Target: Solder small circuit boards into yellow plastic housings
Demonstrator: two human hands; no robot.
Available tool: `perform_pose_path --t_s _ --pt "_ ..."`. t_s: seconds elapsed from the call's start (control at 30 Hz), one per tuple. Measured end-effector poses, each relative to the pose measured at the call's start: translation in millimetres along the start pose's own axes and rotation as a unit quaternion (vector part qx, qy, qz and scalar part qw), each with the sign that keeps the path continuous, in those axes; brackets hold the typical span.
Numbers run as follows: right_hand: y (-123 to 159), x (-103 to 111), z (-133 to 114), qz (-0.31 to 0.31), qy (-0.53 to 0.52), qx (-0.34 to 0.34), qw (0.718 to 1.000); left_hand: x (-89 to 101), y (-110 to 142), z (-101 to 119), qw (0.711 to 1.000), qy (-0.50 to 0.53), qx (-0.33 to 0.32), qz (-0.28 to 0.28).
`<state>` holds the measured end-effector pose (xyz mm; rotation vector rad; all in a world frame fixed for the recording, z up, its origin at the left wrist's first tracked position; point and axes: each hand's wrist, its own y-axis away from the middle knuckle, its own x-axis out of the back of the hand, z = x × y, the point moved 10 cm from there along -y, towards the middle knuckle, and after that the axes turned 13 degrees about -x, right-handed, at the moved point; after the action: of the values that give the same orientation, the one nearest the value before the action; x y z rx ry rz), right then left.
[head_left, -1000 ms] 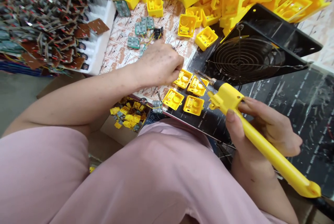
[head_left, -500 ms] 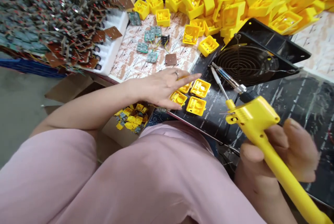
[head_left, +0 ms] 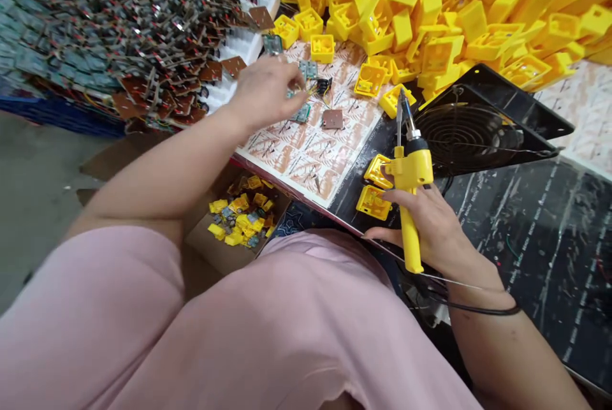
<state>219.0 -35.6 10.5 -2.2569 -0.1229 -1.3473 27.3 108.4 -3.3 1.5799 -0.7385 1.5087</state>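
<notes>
My left hand (head_left: 264, 92) reaches out over the patterned paper (head_left: 306, 155) and pinches a small green circuit board (head_left: 301, 112) with yellow wires among a few loose boards. My right hand (head_left: 428, 225) is wrapped round the handle of a yellow soldering iron (head_left: 409, 190), tip pointing up and away. Two open yellow plastic housings (head_left: 373, 202) lie on the black mat (head_left: 526, 225) just left of that hand. A brown square board (head_left: 332, 118) lies on the paper near the left hand.
A large heap of yellow housings (head_left: 430, 8) fills the back. A mass of wired circuit boards (head_left: 119, 21) on white foam trays sits at the left. A black fan with a wire grille (head_left: 471, 132) stands behind the iron. A cardboard box of yellow assembled pieces (head_left: 239, 212) is below the bench edge.
My left hand left the yellow housings on the mat and moved up and back to the loose green boards. My right hand swung the soldering iron upright and nearer the housings.
</notes>
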Motion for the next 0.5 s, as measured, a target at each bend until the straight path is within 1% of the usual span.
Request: perform_pose_path --t_s 0.07,0.13,0.2,0.27,0.3,0.37,0.43,0.5 --pt "-3.2 -6.0 6.3 -0.016 -0.005 -0.011 1.000 -7.5 -31.9 -17.9 0.999 0.010 0.043 0.023" --pt "-4.6 -8.5 12.2 -0.029 -0.017 -0.020 0.999 -11.4 -55.5 -45.7 0.992 0.029 0.108 0.064" --pt "-5.2 -10.2 17.8 -0.039 -0.027 -0.028 0.998 -14.1 -64.7 -70.5 0.980 0.058 0.161 0.103" --pt "-5.8 -12.3 22.0 -0.040 -0.034 -0.033 0.998 -13.5 -61.1 -81.8 0.971 0.095 0.171 0.136" --pt "-6.4 -13.6 23.1 -0.035 -0.036 -0.034 0.998 -11.0 -55.5 -81.9 0.968 0.113 0.163 0.152" --pt "-8.0 -18.5 21.7 -0.024 -0.034 -0.032 0.999 -2.6 -40.2 -72.8 0.964 0.137 0.132 0.183" --pt "-10.9 -25.5 15.8 -0.017 -0.028 -0.028 0.999 5.9 -25.9 -53.9 0.960 0.158 0.089 0.215" --pt "-15.2 -32.1 7.8 -0.017 -0.019 -0.028 0.999 9.1 -19.5 -25.3 0.956 0.177 0.024 0.234"
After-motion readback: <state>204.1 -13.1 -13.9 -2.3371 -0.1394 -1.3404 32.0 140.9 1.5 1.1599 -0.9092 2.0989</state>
